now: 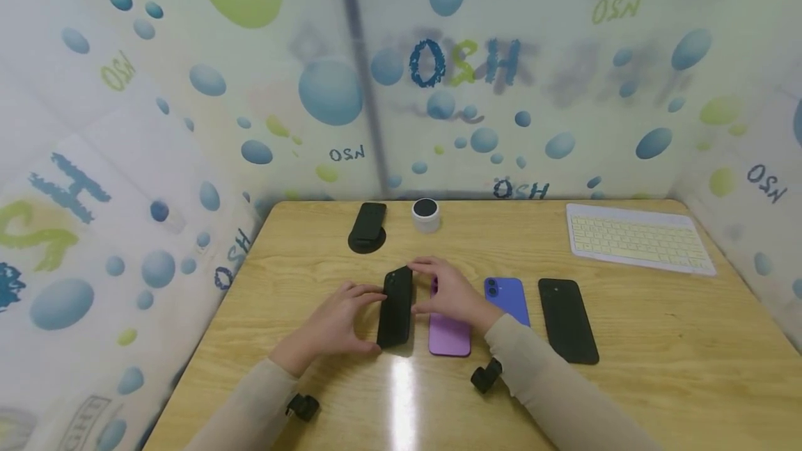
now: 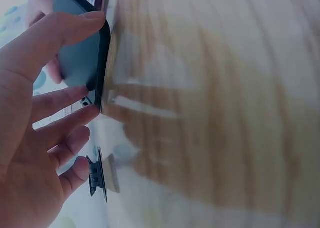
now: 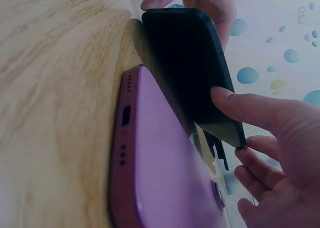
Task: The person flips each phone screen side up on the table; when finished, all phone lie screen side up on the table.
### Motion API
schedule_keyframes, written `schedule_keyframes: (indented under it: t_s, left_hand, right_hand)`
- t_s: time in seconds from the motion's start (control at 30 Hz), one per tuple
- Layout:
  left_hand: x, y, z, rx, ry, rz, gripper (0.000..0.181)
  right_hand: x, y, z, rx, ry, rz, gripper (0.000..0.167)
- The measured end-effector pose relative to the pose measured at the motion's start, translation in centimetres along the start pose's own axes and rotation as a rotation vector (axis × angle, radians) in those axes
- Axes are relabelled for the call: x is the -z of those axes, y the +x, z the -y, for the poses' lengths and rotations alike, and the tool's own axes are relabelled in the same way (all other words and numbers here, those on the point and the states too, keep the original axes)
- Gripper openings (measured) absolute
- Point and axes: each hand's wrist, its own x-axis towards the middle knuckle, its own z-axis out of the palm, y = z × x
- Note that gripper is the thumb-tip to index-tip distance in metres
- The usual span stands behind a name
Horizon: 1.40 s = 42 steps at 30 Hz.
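Note:
A black smartphone (image 1: 396, 312) is tilted up off the wooden table, its camera side showing in the head view. My left hand (image 1: 332, 326) holds its left edge, with the thumb near the lower corner and fingertips higher up. On the opposite edge, my right hand (image 1: 456, 294) grips it by the thumb and fingers near the upper corner. The right wrist view shows the phone's dark face (image 3: 185, 57) leaning over the table. Beneath the right hand lies a purple phone (image 1: 449, 336), partly covered. A blue phone (image 1: 509, 298) is partly hidden by the right forearm.
Another black phone (image 1: 568, 322) lies to the right. Farther back are a black stand with a round base (image 1: 367, 228) and a small white cylinder with a dark top (image 1: 426, 217). A white keyboard (image 1: 640, 239) sits at the back right. Printed curtains surround the table (image 1: 677, 339).

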Motion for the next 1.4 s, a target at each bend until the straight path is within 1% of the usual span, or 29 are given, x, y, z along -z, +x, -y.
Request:
schedule_keyframes:
  t_s: [0.27,0.47,0.63,0.77,0.97,1.2,1.4]
  left_hand:
    - [-0.5,-0.2,-0.3,0.036,-0.094,-0.001,0.093]
    - [-0.7,-0.4,-0.3,0.042,-0.155,-0.005,0.096]
    - [-0.9,-0.4,-0.3,0.045,-0.218,-0.008,0.1]
    - [-0.8,-0.4,-0.4,0.042,-0.278,-0.012,0.101]
    - [-0.5,-0.3,-0.7,0.037,-0.342,-0.036,0.101]
    - [-0.2,-0.4,-0.7,0.01,-0.361,-0.063,0.102]
    - [0.3,-0.3,-0.6,-0.008,-0.355,-0.07,0.104]
  right_hand:
    - [0.0,-0.4,0.1,0.031,0.037,0.004,0.086]
    - [-0.4,-0.4,-0.2,0.046,0.055,0.004,0.088]
    - [-0.4,-0.6,0.2,0.052,0.076,-0.008,0.087]
    - [-0.4,-0.6,0.3,0.066,0.078,-0.013,0.087]
    - [-0.5,-0.5,0.2,0.084,0.074,-0.03,0.085]
    - [-0.9,-0.4,0.3,0.097,0.113,-0.029,0.089]
    - [-1.2,-0.3,0.5,0.088,0.116,-0.047,0.088]
